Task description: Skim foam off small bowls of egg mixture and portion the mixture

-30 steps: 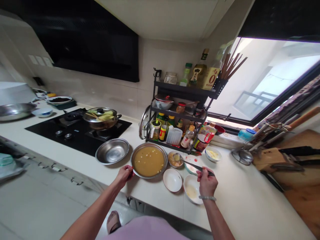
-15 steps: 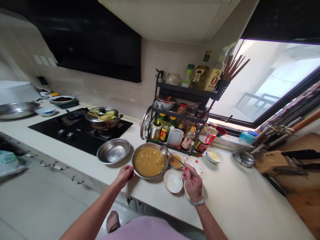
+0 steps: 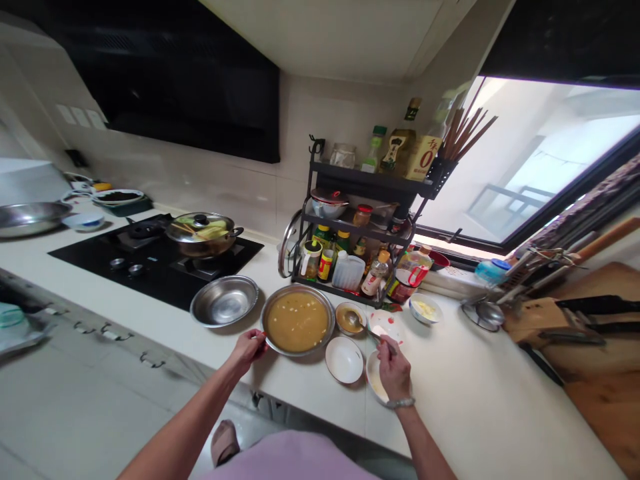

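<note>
My left hand (image 3: 247, 349) grips the near rim of a steel bowl (image 3: 298, 322) filled with yellow-brown liquid. My right hand (image 3: 394, 367) is closed on the handle of a metal spoon (image 3: 364, 325). The spoon's head rests in a small bowl of brown sauce (image 3: 350, 318) just right of the steel bowl. Under my right hand sits a white bowl (image 3: 374, 383) with pale contents. An empty white bowl (image 3: 344, 360) lies between my hands.
An empty steel bowl (image 3: 224, 302) sits left of the filled one. A lidded pan (image 3: 203, 235) stands on the black hob (image 3: 155, 257). A spice rack (image 3: 360, 233) with bottles is behind the bowls. A small bowl of yellow bits (image 3: 425, 309), a ladle (image 3: 483, 313) and a knife block (image 3: 545, 320) are to the right.
The spoon went from the small sauce bowl over the steel bowl of liquid and has come back into the sauce bowl. My left hand stayed on the steel bowl's rim.
</note>
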A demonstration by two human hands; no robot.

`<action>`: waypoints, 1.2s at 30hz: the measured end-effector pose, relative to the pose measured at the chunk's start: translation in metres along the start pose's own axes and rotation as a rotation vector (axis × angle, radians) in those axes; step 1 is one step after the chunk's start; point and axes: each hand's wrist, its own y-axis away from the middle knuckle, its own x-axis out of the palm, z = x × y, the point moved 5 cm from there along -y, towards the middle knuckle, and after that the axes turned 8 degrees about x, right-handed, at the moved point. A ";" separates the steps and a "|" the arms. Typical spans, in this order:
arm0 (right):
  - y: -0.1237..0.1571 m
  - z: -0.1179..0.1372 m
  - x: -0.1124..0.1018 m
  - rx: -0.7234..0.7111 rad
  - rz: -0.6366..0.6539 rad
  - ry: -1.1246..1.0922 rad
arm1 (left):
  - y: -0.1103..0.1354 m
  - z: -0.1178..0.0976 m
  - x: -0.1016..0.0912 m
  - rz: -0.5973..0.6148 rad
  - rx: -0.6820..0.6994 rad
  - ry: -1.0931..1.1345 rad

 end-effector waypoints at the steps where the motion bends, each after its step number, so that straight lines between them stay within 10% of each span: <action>1: 0.000 -0.005 -0.001 0.081 -0.018 -0.040 | 0.000 0.000 0.000 0.001 0.001 0.001; 7: -0.007 -0.012 -0.011 0.359 -0.169 -0.334 | 0.001 -0.001 0.000 0.003 0.002 -0.003; 23: -0.013 0.023 -0.018 0.386 -0.191 -0.522 | 0.000 0.001 0.000 0.009 0.001 0.004; 29: -0.004 0.053 0.005 0.228 -0.017 -0.491 | 0.000 0.000 0.000 0.013 -0.003 0.007; 36: 0.013 0.076 0.008 -0.327 0.097 -0.167 | -0.001 0.001 -0.001 0.008 -0.003 0.000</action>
